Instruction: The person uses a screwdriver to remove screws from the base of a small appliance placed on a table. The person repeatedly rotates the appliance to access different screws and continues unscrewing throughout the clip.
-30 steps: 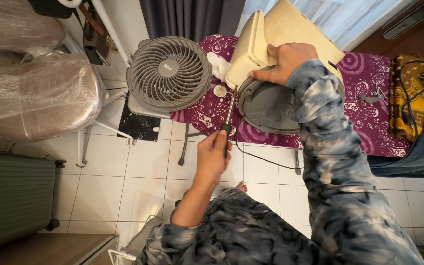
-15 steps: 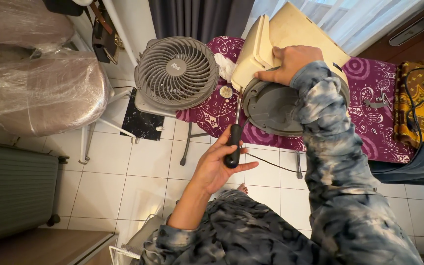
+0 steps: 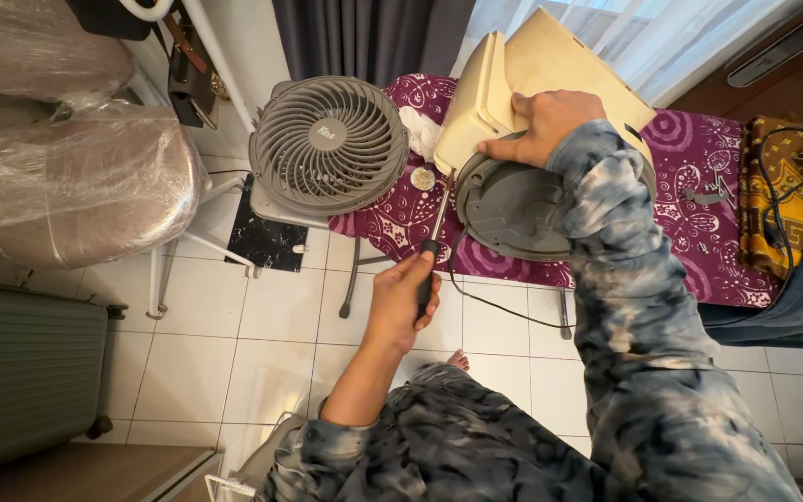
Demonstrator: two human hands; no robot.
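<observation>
head view is showing your left hand closing in a full fist around the dark handle of a screwdriver, and you are angling the shaft up and away from that hand so its tip is meeting the underside of the fan housing just beyond your knuckles, at the seam where the cream part joins the grey one; whether the tip is seated on a screw there is too small to tell. your right hand is wrapping its curled fingers over the top edge of the cream fan body, with the grey round base sitting directly below that palm, and this grip appears to be bracing the piece, tipping it so the underside is facing your tool hand. a black power cord is trailing down from the base and looping just to the right of your left hand. the whole piece is resting on a small table draped in a purple patterned cloth, which is lying under and beyond your right hand. off to the far side of your left hand a grey fan grille is leaning at the cloth's edge, and a small round disc is lying on the cloth between the grille and the screwdriver's tip. further left, plastic-wrapped chairs are standing well apart.
</observation>
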